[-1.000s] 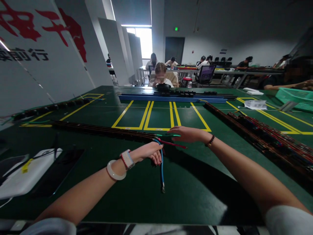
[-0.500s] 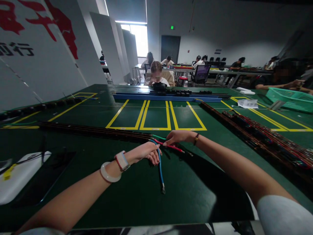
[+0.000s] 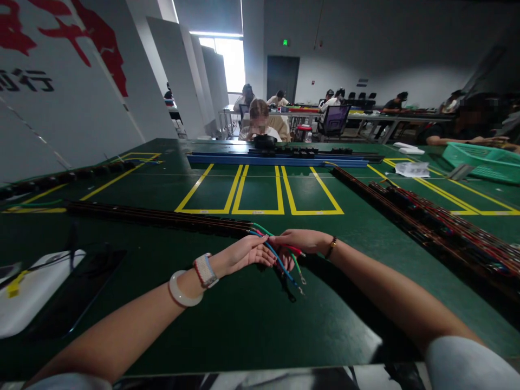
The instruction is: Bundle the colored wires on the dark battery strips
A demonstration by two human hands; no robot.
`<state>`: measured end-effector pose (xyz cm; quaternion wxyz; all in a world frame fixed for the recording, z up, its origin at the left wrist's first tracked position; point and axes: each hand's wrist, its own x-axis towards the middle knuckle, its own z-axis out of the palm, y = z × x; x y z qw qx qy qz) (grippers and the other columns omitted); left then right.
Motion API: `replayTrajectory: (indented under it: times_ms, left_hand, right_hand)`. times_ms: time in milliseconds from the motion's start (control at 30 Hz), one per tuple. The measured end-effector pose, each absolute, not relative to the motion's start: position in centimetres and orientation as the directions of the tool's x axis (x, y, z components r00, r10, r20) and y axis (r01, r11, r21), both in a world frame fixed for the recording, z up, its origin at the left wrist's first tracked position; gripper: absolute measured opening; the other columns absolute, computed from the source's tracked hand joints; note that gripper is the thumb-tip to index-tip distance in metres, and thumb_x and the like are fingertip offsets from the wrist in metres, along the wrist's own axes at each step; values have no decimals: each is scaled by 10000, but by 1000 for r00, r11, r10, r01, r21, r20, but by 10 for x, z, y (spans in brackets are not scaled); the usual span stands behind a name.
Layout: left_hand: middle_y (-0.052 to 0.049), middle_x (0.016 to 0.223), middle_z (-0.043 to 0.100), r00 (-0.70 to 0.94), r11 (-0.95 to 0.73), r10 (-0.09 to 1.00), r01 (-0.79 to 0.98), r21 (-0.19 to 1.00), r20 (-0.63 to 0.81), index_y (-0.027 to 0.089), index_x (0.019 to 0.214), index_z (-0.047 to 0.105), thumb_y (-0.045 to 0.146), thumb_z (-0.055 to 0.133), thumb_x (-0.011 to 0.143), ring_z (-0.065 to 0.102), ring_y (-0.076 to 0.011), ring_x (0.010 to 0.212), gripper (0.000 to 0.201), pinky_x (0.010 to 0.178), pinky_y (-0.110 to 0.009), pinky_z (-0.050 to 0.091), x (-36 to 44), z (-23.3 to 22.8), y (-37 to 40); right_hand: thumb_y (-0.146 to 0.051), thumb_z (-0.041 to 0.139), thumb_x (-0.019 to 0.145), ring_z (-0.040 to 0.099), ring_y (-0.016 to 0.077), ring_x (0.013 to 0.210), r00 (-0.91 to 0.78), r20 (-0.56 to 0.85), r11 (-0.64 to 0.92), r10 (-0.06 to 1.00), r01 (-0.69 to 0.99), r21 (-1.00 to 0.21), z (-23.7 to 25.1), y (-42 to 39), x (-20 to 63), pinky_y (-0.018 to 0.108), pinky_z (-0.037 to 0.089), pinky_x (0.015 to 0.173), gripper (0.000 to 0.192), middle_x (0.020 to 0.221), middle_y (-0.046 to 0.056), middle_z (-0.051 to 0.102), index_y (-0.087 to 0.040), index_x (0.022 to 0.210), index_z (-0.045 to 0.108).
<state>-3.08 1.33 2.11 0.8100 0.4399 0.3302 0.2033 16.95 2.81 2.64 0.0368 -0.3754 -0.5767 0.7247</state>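
Observation:
A long dark cable bundle (image 3: 154, 216) lies across the green table and ends in blue (image 3: 284, 271), green (image 3: 298, 266) and red (image 3: 294, 249) wires with metal terminals. My left hand (image 3: 246, 253) rests on the bundle's end, fingers laid over the wires. My right hand (image 3: 300, 241) meets it from the right and gathers the coloured wires between its fingers. The wire tips hang just above the table, below both hands.
More dark cable bundles (image 3: 439, 227) run along the right side. A white tray (image 3: 36, 287) sits at the left edge, a blue rail (image 3: 280, 160) at the far side, a green basket (image 3: 483, 161) at far right. Other people sit at tables beyond.
My right hand has pulled in toward my left hand and collected the red and green wires beside the blue one. The blue wire's tip swung to the right.

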Motion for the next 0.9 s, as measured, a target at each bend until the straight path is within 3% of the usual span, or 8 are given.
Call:
replayTrajectory:
  times_ms: [133,233,433,567,667,767,900]
  left_hand:
    - [-142,818,663,678,537,663,-134,833,-318,58,857,599,266,397,931,644,-168,742,299,746,-288,488,-27,22,8]
    - [-120,809,648,658,556,681,-181,811,-320,68,859,590,255,389,936,624,-145,732,285,728,-265,472,-24,21,7]
    - [-67,787,619,582,536,736,-185,824,-348,113,874,560,266,395,942,569,-109,671,235,627,-228,425,-20,25,3]
    - [-99,931,645,580,544,736,-198,815,-351,118,936,567,243,385,948,608,-146,836,221,793,-293,451,-18,36,-5]
    - [-112,996,650,576,567,735,-234,790,-357,115,939,576,228,423,938,610,-157,931,191,918,-331,424,-16,36,-7]
    - [-119,985,656,623,618,706,-307,724,-338,106,921,592,257,426,939,616,-163,933,225,931,-342,428,-12,27,-4]
    - [-100,918,667,621,629,718,-383,677,-316,108,862,604,263,457,928,623,-157,899,223,915,-330,445,-5,13,0]
  right_hand:
    - [-465,334,973,644,121,604,-770,-500,-482,396,289,-827,24,26,173,198,517,549,489,740,74,687,-77,895,622]
    - [-406,395,965,621,102,558,-758,-487,-491,434,255,-833,24,25,172,178,498,523,406,691,52,672,-87,827,604]
    - [-395,467,935,560,95,442,-658,-448,-264,606,364,-893,31,20,169,185,452,442,313,550,-20,604,-131,799,565]
    - [-430,488,915,574,107,471,-568,-418,-58,709,544,-837,41,15,166,187,425,444,324,575,-8,623,-147,772,552]
    - [-422,452,930,554,96,469,-510,-377,108,774,692,-714,48,12,162,179,371,430,338,619,24,645,-140,773,555]
    - [-409,424,944,541,98,478,-475,-303,281,826,813,-509,53,10,158,193,334,425,365,660,61,652,-118,801,592]
    - [-348,376,967,631,178,629,-513,-182,477,839,854,-206,50,0,149,233,406,492,355,769,125,669,-103,907,626]
